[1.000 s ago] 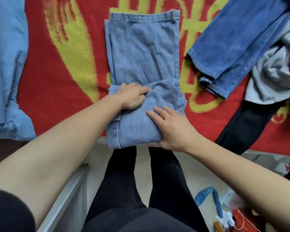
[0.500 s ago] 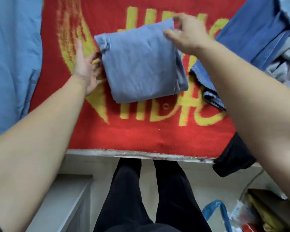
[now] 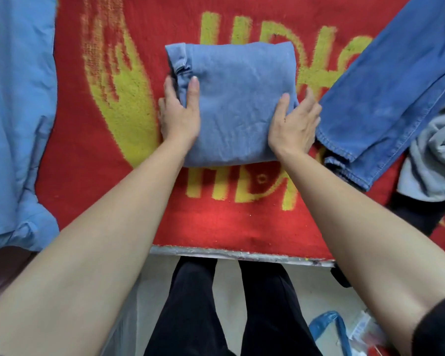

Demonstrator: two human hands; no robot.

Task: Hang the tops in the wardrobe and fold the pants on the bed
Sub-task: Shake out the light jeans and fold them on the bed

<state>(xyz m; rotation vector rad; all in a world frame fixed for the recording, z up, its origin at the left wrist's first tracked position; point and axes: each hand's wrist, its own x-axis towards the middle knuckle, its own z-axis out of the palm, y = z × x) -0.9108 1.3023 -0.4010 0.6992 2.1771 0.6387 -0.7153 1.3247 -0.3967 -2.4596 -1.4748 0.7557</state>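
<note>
Both hands are clamping the folded jeans [image 3: 239, 104] from opposite sides. The left hand [image 3: 179, 116] is pinching the left edge, thumb on top, and the right hand [image 3: 293, 124] is curling round the right edge. The bundle is lying mid-scene on the bed's red blanket [image 3: 216, 222]. Denim is probably soft yet fairly heavy, with layers liable to slide open, so gripping both sides through every layer seems wisest. Darker jeans [image 3: 385, 98] are sprawling just to the right, and a light blue top [image 3: 16, 111] is lying well to the left.

Your light-blue jeans [image 3: 237, 104] lie folded into a compact square, flat on the bed [image 3: 216, 222]. Just right of them, darker blue jeans [image 3: 385, 98] sprawl unfolded; a pale blue top [image 3: 16, 124] lies at far left.
</note>
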